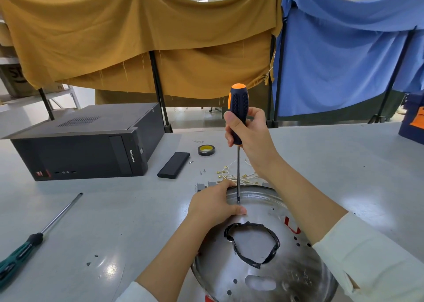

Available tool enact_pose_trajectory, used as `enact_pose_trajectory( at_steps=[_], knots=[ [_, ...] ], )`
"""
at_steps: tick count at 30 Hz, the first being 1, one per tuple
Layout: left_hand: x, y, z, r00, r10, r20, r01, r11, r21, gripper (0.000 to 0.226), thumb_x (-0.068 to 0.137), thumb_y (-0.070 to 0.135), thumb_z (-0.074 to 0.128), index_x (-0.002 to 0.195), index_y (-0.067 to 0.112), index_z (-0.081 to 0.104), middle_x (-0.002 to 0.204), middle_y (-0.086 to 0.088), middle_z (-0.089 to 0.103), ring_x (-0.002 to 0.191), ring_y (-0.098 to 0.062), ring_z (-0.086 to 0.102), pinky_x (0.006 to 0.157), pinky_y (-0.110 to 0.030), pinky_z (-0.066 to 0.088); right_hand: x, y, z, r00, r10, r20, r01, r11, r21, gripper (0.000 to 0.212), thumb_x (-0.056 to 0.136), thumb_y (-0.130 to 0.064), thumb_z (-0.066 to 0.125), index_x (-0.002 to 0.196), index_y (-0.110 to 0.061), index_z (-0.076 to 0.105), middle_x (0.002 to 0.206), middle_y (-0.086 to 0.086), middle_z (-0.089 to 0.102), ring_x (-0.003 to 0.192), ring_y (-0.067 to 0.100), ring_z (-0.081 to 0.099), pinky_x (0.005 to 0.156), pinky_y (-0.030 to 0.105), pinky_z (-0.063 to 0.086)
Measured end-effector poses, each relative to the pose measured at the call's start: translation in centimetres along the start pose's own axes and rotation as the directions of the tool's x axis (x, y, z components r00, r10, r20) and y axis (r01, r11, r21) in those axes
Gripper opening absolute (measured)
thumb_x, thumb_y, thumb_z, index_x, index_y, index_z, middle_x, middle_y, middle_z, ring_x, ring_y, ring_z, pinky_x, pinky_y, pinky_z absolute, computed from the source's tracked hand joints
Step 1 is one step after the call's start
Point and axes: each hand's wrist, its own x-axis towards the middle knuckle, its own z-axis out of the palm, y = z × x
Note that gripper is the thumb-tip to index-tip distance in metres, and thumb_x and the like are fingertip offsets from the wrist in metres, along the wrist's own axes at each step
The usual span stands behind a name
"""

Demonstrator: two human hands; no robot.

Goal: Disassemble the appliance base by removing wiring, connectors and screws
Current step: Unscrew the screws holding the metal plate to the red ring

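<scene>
Nearest the lens, the round metal appliance base (263,276) lies flat on the grey table (332,164), its central hole ringed with black tape (273,232). At the base's far-left rim the left hand (213,206) holds it down, fingers curled over the edge and thumb pressed flat on the metal. Just beside that thumb, the tip of an orange-and-black screwdriver (238,115) meets the metal, its shaft standing upright. Wrapped round the handle's lower part, the right hand (250,134) grips it with thumb and fingers closed on the tool, the orange cap standing clear above the fist.

Just beyond the rim lies a tangle of pale wires (231,175) with small brass terminals, and beside them grey connector pieces (206,185) touch the base's far edge. A few loose screws (203,171) sit a little farther out. Past those lie a flat black bar (174,165) and a roll of black tape with a yellow core (206,150). Well to the left, a second screwdriver with a green-and-black handle (29,244) lies on the table, and a black computer tower (87,143) lies on its side at the far left.
</scene>
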Motion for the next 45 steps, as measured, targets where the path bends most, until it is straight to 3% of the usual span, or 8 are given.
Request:
enact_pose_trajectory(
  at_steps=[3,7,13,20,27,32,38,45],
  knots=[
    [-0.17,0.10,-0.07,1.000,0.002,0.006,-0.002,1.000,-0.013,0.067,0.066,0.064,0.067,0.121,0.044,0.034,0.110,0.009,0.064,0.105,-0.017,0.059,0.068,-0.028,0.035,0.02,0.10,-0.07,1.000,0.003,0.018,-0.003,1.000,0.007,0.017,0.097,-0.023,0.048,0.109,-0.013,0.044,0.083,0.005,0.058,0.064,0.013,0.054,0.059,0.025,0.050],
    [-0.31,0.23,-0.20,0.999,0.026,-0.022,-0.027,0.998,-0.063,0.059,0.064,0.059,0.071,0.103,0.043,0.030,0.121,0.014,0.055,0.101,-0.014,0.058,0.066,-0.028,0.035,0.01,0.05,-0.09,0.999,0.046,0.029,-0.049,0.991,0.123,0.031,0.101,-0.036,0.033,0.113,-0.010,0.047,0.082,0.007,0.054,0.061,0.013,0.049,0.056,0.027,0.042],
    [-0.23,0.06,-0.19,0.998,0.055,-0.019,-0.056,0.997,-0.052,0.048,0.065,0.060,0.070,0.092,0.042,0.034,0.113,0.020,0.056,0.089,-0.009,0.052,0.057,-0.022,0.030,0.02,0.01,-0.21,1.000,0.006,-0.014,-0.006,1.000,0.001,0.029,0.090,-0.017,0.062,0.102,-0.015,0.035,0.079,0.006,0.051,0.056,0.014,0.047,0.052,0.027,0.043],
    [-0.35,0.13,-0.27,0.999,0.046,-0.002,-0.046,0.998,-0.033,0.047,0.066,0.062,0.068,0.092,0.042,0.034,0.093,0.019,0.056,0.074,-0.011,0.051,0.052,-0.022,0.027,0.03,0.04,-0.31,1.000,0.022,0.002,-0.022,0.998,0.054,0.016,0.101,-0.023,0.038,0.107,-0.012,0.047,0.087,0.008,0.055,0.065,0.015,0.052,0.055,0.028,0.045],
    [-0.34,0.07,-0.30,0.999,0.052,0.004,-0.052,0.998,-0.033,0.044,0.069,0.061,0.067,0.090,0.044,0.033,0.075,0.017,0.051,0.070,-0.010,0.049,0.052,-0.021,0.026,0.10,0.47,-0.47,0.998,-0.015,-0.058,0.012,0.998,-0.059,0.025,0.092,-0.019,0.060,0.105,-0.015,0.039,0.089,0.011,0.053,0.065,0.014,0.053,0.053,0.025,0.046],
    [0.04,-0.27,-0.34,1.000,0.016,0.014,-0.015,0.994,-0.107,0.025,0.079,0.053,0.060,0.090,0.047,0.038,0.088,0.018,0.058,0.080,-0.011,0.053,0.057,-0.020,0.030,0.03,0.56,-0.59,0.999,0.031,-0.009,-0.030,0.999,0.037,0.014,0.101,-0.028,0.038,0.105,-0.020,0.049,0.089,0.006,0.053,0.067,0.010,0.051,0.051,0.021,0.043],
    [0.10,-0.29,-0.05,0.999,0.037,-0.024,-0.038,0.998,-0.050,0.025,0.081,0.049,0.058,0.088,0.052,0.034,0.083,0.019,0.053,0.077,-0.010,0.048,0.055,-0.017,0.027,0.17,0.77,-0.61,0.997,0.022,-0.069,-0.019,0.999,0.042,0.032,0.091,-0.020,0.061,0.105,-0.021,0.033,0.082,0.005,0.051,0.059,0.012,0.047,0.049,0.021,0.040],
    [0.10,-0.29,0.10,0.998,0.046,-0.044,-0.048,0.998,-0.035,0.024,0.081,0.049,0.057,0.087,0.051,0.033,0.083,0.020,0.052,0.076,-0.009,0.047,0.054,-0.016,0.026,0.10,0.67,-0.60,0.999,0.047,-0.009,-0.046,0.998,0.039,0.011,0.100,-0.023,0.041,0.104,-0.022,0.051,0.090,0.007,0.056,0.070,0.012,0.053,0.056,0.023,0.045]
  ],
)
